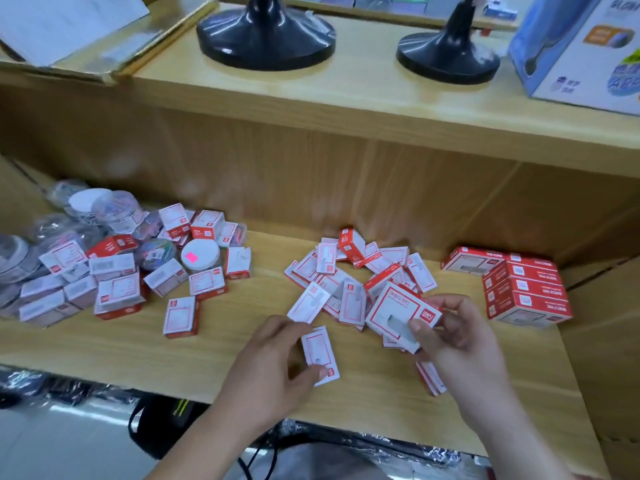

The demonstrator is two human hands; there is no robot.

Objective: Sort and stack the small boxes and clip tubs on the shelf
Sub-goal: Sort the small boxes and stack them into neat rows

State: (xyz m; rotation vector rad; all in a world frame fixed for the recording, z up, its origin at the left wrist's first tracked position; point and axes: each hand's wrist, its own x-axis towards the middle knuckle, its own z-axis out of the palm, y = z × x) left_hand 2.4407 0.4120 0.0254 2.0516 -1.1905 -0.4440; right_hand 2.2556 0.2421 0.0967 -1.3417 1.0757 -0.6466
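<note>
Box (401,315) in right hand (453,337) — red "deli" logo.

Overall light: bright, even and soft, coming from overhead, with no hard-edged shadows.
Shadows: faint soft patches on the shelf board (214,368) beneath my left hand (277,358) and my right hand (457,337); the back panel (311,174) under the upper shelf is a shade darker.
Glare: white highlights on the black stand bases (266,39); sparkle on the plastic wrap (363,441) at the bottom.
Sharpest: the white box (401,315) my right hand grips, its red print legible; the small flat box (319,355) my left hand pinches is softer.
Blur: the clip tubs (104,209) at far left are smeared — labels unreadable; the blue carton (581,46) is soft too.
Distortion: wide-angle bending — shelf edges bow and tilt towards the corners.
</note>
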